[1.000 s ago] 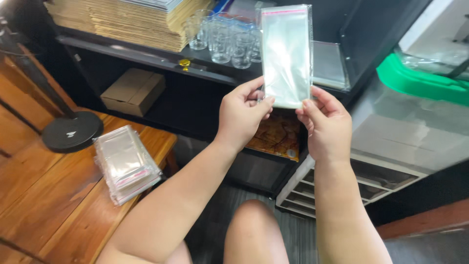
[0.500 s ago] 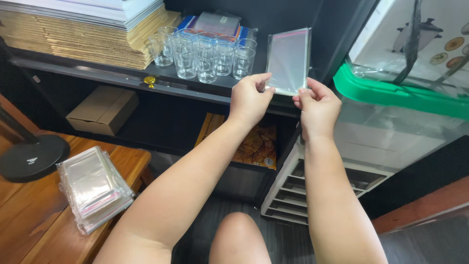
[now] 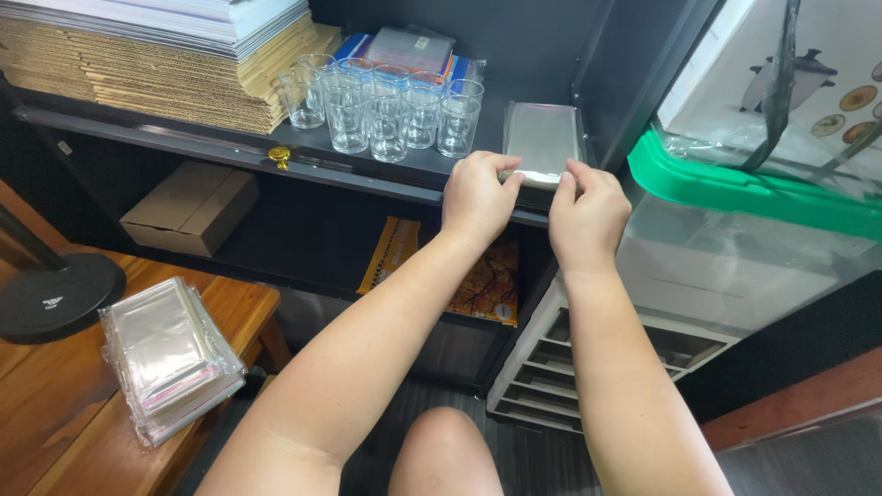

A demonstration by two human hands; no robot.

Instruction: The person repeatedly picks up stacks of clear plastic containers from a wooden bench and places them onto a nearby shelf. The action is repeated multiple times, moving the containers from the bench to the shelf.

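Note:
A clear plastic sleeve bag (image 3: 540, 140) lies flat on the dark shelf (image 3: 230, 152), on top of what looks like a small pile of the same bags. My left hand (image 3: 478, 195) pinches its near left corner. My right hand (image 3: 588, 213) pinches its near right corner. Both hands rest at the shelf's front edge, to the right of a cluster of several drinking glasses (image 3: 381, 108).
A stack of clear bags (image 3: 167, 354) sits on a wooden table (image 3: 55, 413) at lower left, beside a black round lamp base (image 3: 55, 298). Corrugated cardboard sheets (image 3: 156, 69) fill the shelf's left. A cardboard box (image 3: 188, 209) is below. A green-lidded plastic bin (image 3: 753, 230) stands at right.
The bag was held upright in front of me; both hands have lowered it forward and laid it flat on the shelf beside the glasses.

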